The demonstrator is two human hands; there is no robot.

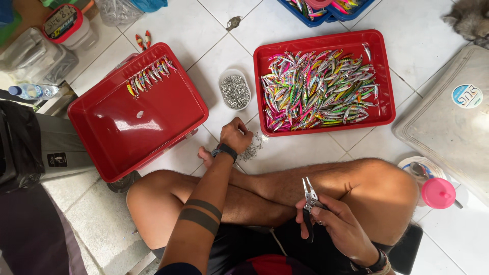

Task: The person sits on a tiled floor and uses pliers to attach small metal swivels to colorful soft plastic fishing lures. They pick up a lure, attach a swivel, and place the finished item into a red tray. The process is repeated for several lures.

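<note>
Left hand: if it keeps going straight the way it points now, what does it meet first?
The left hand points up the frame, away from the body. Likely the first thing is the small white tub of metal bits just ahead, between the two red trays. Height above the floor is unclear, so it might pass over it.

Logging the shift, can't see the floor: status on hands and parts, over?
Left hand down on loose rings on the tiles. Right hand holds pliers, raised over the lap. Lure tray ahead, nothing blocking.
</note>
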